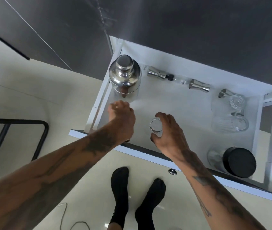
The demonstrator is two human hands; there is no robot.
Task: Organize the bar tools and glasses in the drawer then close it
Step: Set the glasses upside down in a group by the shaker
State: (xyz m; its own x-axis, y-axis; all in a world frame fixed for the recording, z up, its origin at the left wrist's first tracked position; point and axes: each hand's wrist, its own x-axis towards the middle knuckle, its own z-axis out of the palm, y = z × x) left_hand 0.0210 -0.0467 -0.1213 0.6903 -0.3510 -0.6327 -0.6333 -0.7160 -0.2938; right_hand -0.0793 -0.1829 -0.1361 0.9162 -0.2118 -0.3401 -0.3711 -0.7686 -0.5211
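The white drawer (178,103) is pulled out below the dark counter. A shiny steel cocktail shaker (125,74) stands upright in its far left corner. My left hand (121,120) hovers just in front of the shaker, fingers curled, holding nothing that I can see. My right hand (168,130) grips a small clear glass (156,125) near the drawer's front middle. Steel jiggers (158,73) (199,86) (225,93) lie in a row along the back with a small clear bottle (178,79). Ribbed glasses (230,113) lie on their sides at the right.
A jar with a black lid (238,164) lies in the drawer's front right corner. The drawer front has a metal knob (172,171). My feet in black socks (136,196) stand on the cream tiled floor. A black metal frame (16,123) is at the left, a cable (69,218) on the floor.
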